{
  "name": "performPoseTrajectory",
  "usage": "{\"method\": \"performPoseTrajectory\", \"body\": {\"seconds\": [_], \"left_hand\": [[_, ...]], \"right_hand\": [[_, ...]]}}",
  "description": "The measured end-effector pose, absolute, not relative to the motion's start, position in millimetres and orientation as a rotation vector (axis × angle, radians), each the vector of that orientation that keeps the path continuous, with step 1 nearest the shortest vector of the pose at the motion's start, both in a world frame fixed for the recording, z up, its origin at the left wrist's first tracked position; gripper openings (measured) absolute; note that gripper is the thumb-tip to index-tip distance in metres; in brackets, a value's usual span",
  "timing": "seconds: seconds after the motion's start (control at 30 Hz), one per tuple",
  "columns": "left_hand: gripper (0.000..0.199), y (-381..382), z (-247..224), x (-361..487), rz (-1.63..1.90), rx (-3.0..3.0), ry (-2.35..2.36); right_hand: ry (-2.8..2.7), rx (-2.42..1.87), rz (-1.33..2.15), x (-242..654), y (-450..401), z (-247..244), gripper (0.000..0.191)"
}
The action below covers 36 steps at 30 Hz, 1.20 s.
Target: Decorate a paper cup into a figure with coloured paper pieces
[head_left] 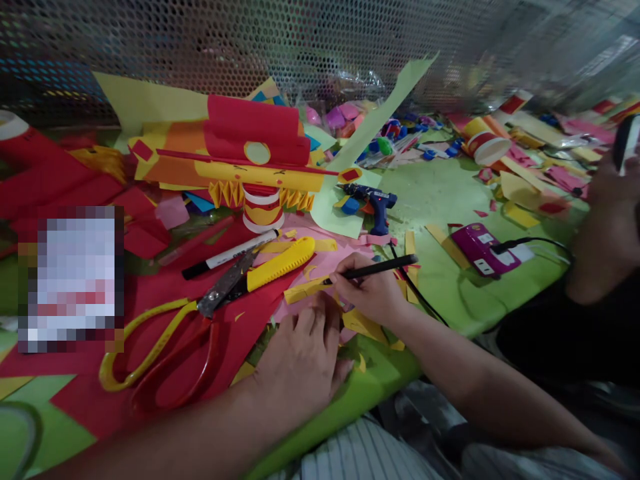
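Observation:
In my right hand (367,287) is a slim black pen (383,266), its tip against a small yellow paper strip (305,290). My left hand (305,357) lies palm down with its fingers stretched toward the strip's lower edge; whether the fingertips press on it I cannot tell. Under the strip is pink paper (280,312). Just left of my hands are large scissors (210,307) with one yellow and one red handle, a yellow box cutter (283,263) and a white marker with a black cap (235,253). Red paper (255,340) lies beneath these tools.
Behind stands a paper figure (260,175) on a paper cup (263,212). A blue glue gun (375,203) and a purple power strip (484,250) with cables are to the right. A perforated metal panel (240,47) backs the table. Another person's hand (613,200) holds a phone (625,143).

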<state>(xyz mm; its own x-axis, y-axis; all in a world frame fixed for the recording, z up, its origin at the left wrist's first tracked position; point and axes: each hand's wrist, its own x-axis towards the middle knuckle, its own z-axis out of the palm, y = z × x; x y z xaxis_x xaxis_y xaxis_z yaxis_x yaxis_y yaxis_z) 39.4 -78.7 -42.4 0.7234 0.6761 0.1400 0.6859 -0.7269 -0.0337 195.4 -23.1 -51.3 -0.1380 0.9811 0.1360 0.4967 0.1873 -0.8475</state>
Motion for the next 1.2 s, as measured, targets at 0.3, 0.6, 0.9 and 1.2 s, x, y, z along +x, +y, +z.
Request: {"method": "performPoseTrajectory", "body": {"seconds": [0.3, 0.6, 0.9, 1.2], "left_hand": [[0.043, -78.3, -42.6, 39.9, -0.193, -2.851, -1.121], [0.045, -79.3, -43.5, 39.4, -0.196, -2.85, -1.119], [0.045, -78.2, -41.6, 40.2, -0.175, -2.858, -1.131], [0.048, -78.9, -43.0, 39.4, -0.167, -2.855, -1.124]], "right_hand": [[-1.755, -1.4, 0.842, 195.1, -22.7, -50.8, 0.01], [-1.777, -1.402, 0.8, 193.5, -22.4, -46.7, 0.01], [-1.768, -1.44, 0.776, 193.4, -23.1, -48.0, 0.01], [-1.756, -1.456, 0.806, 194.8, -23.7, -48.5, 0.01]]}}
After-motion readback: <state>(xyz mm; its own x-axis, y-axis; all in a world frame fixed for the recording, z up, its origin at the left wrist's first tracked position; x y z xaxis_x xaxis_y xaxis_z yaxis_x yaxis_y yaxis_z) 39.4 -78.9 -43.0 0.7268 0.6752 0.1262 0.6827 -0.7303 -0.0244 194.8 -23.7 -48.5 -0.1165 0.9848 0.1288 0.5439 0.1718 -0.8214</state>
